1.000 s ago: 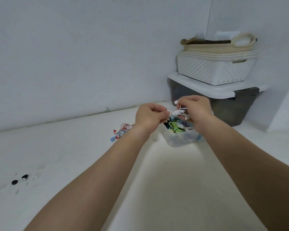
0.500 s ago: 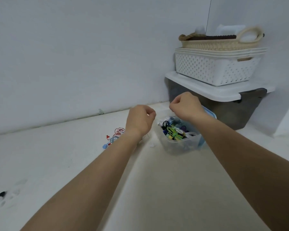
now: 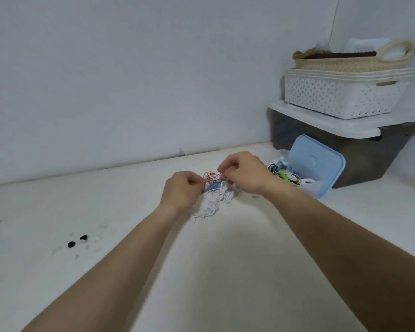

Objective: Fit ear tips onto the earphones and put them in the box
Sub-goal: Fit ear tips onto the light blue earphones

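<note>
White surface [image 3: 213, 259]: task partly done.
Left hand [image 3: 181, 191] and right hand [image 3: 246, 174] pinch tangled earphones [image 3: 213, 200]; box [image 3: 321, 164] holds several; ear tips [image 3: 77, 240] lie loose.

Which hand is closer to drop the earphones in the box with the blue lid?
Right hand, probably. Both hands pinch the tangled earphones, but the open box sits just beyond the right wrist; the left hand is on the far side.

This looks like a plain room in a home, a storage corner: a bare white wall [image 3: 130, 80] meets a white surface [image 3: 225, 259], and at its far right corner a woven basket [image 3: 345, 64] sits on stacked white plastic baskets [image 3: 333, 97] atop a lidded dark storage bin [image 3: 369, 159].
</note>
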Demonstrator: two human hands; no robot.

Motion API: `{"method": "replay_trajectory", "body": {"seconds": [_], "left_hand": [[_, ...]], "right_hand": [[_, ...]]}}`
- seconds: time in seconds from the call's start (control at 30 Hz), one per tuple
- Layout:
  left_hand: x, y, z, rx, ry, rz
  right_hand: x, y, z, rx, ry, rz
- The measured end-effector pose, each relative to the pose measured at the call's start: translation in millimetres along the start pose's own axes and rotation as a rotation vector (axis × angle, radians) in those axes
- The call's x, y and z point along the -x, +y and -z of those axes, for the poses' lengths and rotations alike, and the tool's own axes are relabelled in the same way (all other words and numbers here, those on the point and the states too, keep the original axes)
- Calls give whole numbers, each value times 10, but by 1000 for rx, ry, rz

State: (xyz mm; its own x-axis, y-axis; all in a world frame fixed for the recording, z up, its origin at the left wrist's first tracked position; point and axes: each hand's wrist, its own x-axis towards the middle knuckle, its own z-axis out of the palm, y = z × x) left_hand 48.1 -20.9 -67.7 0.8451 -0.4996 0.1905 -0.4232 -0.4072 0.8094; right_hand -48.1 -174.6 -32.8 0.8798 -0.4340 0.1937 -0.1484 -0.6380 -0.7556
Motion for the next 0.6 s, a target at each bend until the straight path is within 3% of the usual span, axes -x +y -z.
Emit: {"method": "replay_trajectory", "body": {"seconds": [0.17,0.27,0.43,0.6], "left_hand": [[172,-229,146,-26,-31,10],[199,-317,174,6,-90,17],[182,-433,141,57,-82,33],[174,-554,140,211,29,123]], "right_hand": [[38,-71,-403,89,-65,1],[54,-104,-509,279,-159,-7],[-60,-19,-588,438,77,9],[-229,107,-654,516,11,37]]}}
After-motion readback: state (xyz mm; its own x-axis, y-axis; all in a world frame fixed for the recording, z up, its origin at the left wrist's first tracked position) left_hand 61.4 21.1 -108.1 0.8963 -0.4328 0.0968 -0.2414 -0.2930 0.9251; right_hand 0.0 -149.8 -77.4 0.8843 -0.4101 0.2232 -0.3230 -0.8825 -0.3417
